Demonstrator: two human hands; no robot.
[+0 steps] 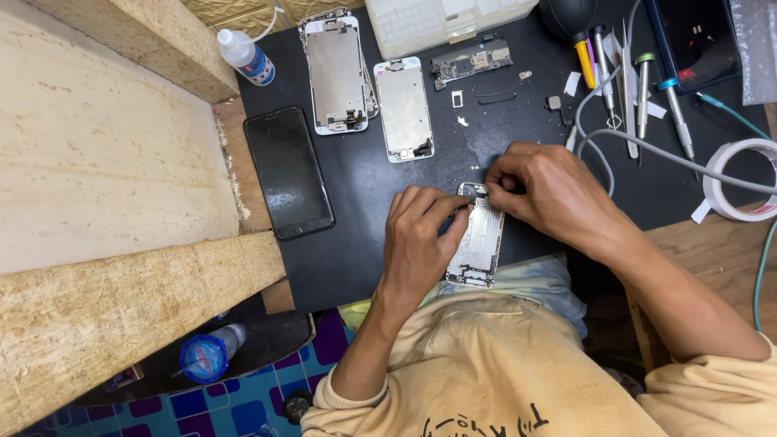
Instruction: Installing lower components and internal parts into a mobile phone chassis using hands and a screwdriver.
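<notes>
1. Far to your left is a big pale wooden board point(105, 162). Below it, low down, a small bottle with a blue cap point(206, 354) lies on its side.
2. Next comes the black mat point(364, 186) on your worktop. A white squeeze bottle point(245, 55) lies at its top left corner.
3. A dark phone with a black screen point(288, 171) lies flat at the left edge of the mat.
4. Beside it, higher up, two silver phone panels lie next to each other. The first panel point(336, 73) is a bit higher than the second panel point(404, 109).
5. Your left hand point(421, 243) rests on the mat and presses on the left side of an open silver phone shell point(479, 243). Its fingers are bent and hold the shell's edge.
6. The phone shell lies flat near the front edge of the mat, just in front of your body, between your two hands.
7. Your right hand point(550, 190) is at the top end of the shell. Its fingertips are pinched close together there. You cannot tell if a tiny part is between them.
8. A small circuit board point(471, 61) lies higher up on the mat.
9. To the right are several screwdrivers point(643, 89) and a grey cable point(647, 150).
10. At the far right sits a roll of white tape point(740, 180).
</notes>
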